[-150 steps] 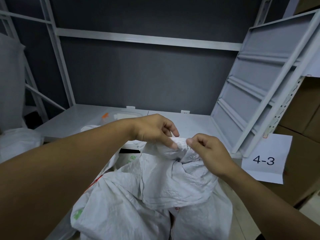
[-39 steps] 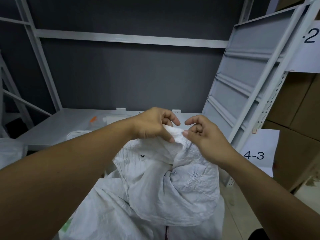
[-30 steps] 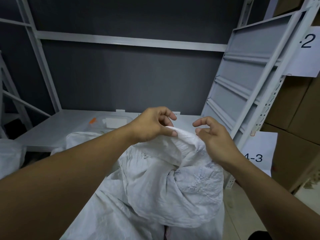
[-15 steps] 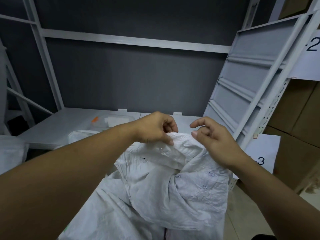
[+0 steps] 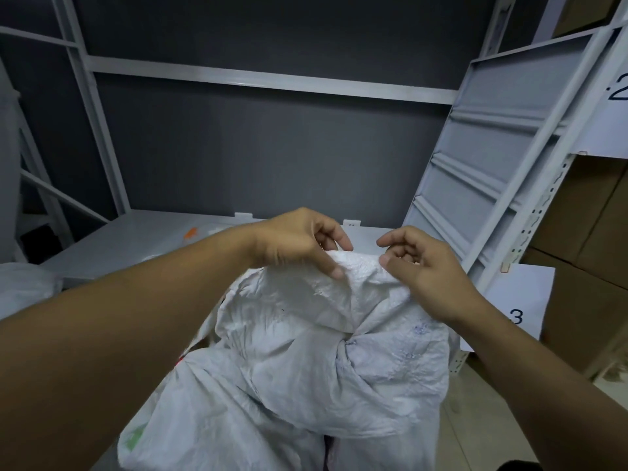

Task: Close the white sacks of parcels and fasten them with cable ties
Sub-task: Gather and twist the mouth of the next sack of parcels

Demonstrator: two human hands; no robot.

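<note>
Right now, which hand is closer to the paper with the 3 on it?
Right. The right hand holds the white sack just left of the paper; the left hand grips it farther left.

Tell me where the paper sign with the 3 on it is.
In the head view, the paper sign hangs on the right, beside the grey rack post, just past the right hand and in front of the brown cardboard boxes.

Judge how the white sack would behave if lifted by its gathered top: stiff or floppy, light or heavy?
Likely floppy: the white sack creases deeply where the left hand pinches its top. Probably heavy for that pinch, since its body bulges full. The top would likely sag once released.
</note>
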